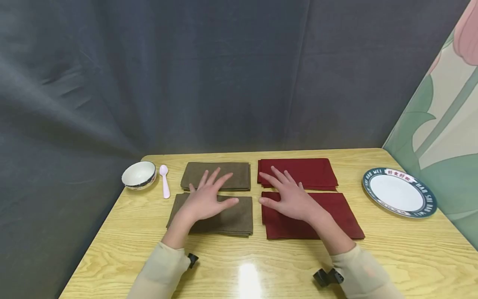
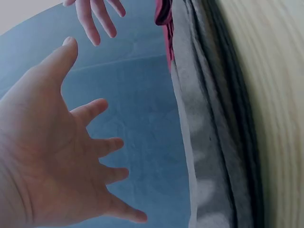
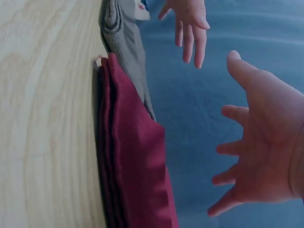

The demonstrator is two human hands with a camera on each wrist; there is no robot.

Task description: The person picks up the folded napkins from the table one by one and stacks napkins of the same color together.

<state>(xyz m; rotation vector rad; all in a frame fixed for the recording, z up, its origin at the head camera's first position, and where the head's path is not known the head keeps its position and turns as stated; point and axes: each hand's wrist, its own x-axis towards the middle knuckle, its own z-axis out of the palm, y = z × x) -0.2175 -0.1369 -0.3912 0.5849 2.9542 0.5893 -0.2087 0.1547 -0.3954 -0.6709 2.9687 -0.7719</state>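
Four folded cloths would exceed what I count, so several folded cloths lie in two columns on the table. My left hand [image 1: 207, 201] hovers over the near brown cloth [image 1: 231, 222], fingers spread and holding nothing; its fingertips overlap the far brown cloth [image 1: 239, 172] in the head view. On the other side my right hand [image 1: 293, 201], also spread and bare, hangs above the near red cloth [image 1: 336, 211]. Beyond its fingers lies the far red cloth [image 1: 313, 170]. Both wrist views show a gap between palm and cloth.
A patterned white bowl [image 1: 139, 174] stands at the table's left edge, with a pink spoon [image 1: 165, 182] beside it. Toward the right edge lies a blue-rimmed plate [image 1: 399, 193]. Behind the wooden table [image 1: 224, 257] hangs a dark curtain [image 1: 224, 83].
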